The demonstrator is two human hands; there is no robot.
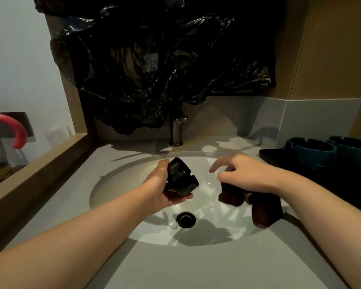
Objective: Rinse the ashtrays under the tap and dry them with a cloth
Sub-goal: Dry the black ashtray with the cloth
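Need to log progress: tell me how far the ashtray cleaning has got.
Nothing visibly finished. In hand: left hand holds a black ashtray over the basin; right hand grips a brown cloth. Left: two teal ashtrays wait on the counter.

A crumpled black plastic sheet [154, 65] covers the wall above the basin and hides the top of the tap [177, 130]; its own upper part is cut off by the top edge. The left hand [163, 188] covers the underside of the black ashtray [180, 178]. The right hand [244, 174] hides most of the dark brown cloth [256, 205], whose folds are too dim to read. At the counter's right end, 2 teal ashtrays [313, 151] sit in shadow, the farther one cropped by the right edge. A pink curved handle [13, 126] is cut off at the left edge.
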